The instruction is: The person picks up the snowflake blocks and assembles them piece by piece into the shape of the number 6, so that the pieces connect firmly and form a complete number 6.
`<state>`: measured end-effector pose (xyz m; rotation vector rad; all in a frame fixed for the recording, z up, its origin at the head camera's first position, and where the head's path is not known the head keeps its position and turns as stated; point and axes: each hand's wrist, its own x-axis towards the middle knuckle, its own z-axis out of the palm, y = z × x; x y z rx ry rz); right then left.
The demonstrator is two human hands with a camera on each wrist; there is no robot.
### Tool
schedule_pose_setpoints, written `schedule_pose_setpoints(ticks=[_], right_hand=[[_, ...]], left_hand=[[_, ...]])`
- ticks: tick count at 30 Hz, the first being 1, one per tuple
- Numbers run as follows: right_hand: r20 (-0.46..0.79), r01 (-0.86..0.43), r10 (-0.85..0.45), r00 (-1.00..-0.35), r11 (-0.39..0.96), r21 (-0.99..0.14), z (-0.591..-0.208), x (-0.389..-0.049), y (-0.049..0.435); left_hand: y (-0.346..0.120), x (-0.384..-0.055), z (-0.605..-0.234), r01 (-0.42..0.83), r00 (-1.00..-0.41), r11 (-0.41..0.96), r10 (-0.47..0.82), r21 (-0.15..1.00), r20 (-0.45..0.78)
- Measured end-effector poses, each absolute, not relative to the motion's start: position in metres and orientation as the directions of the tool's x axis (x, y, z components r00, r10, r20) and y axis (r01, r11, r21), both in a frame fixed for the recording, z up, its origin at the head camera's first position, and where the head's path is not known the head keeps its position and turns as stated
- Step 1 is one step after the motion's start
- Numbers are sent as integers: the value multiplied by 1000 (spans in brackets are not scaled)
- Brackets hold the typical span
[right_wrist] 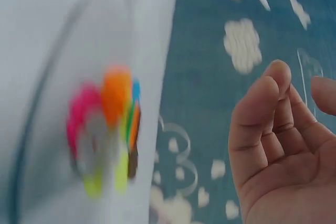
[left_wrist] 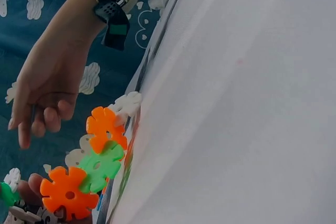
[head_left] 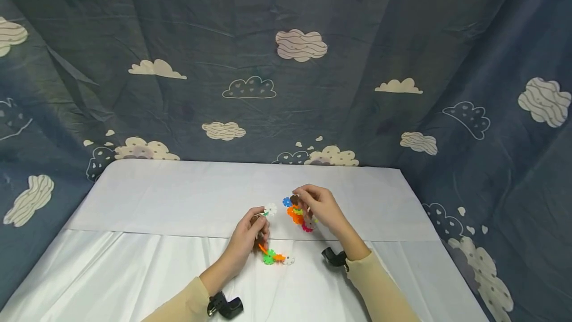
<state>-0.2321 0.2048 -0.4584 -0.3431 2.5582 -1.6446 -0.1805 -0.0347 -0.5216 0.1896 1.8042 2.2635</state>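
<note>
My left hand (head_left: 247, 236) grips a chain of interlocking plastic flower discs. At its lower end hang an orange disc (left_wrist: 71, 195), a green disc (left_wrist: 100, 169), a second orange disc (left_wrist: 106, 128) and a white disc (left_wrist: 128, 104). Another white disc (head_left: 270, 209) sticks up past the fingertips; the chain's middle is hidden by the fingers. Above a small pile of loose discs (head_left: 295, 216), my right hand (head_left: 322, 207) hovers with loosely bent fingers and nothing between them. The pile mixes orange, blue, brown, pink, white and yellow-green discs, blurred in the right wrist view.
A white cloth (head_left: 178, 198) covers the table, with a fold line across it. Behind and at the sides hangs a dark blue curtain (head_left: 201, 29) with cloud prints. Each wrist wears a black camera strap, such as the left one (head_left: 225, 306).
</note>
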Motion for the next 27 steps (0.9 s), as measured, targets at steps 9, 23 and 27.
schedule_pose_setpoints(ticks=[9,23,27], right_hand=[[-35,-48,-110,-993,674,-737,-475,-235,251],[-56,-22,-67,-996,815,-579,-502,-231,241],[-67,-8,-65,-996,776,-631,-503,-231,247]], left_hand=[[-36,-181,-519,-87,-976,-184,212,979,-47],[-38,-180,-519,-36,-974,-179,228,983,6],[-38,-179,-521,-40,-973,-163,232,986,-2]])
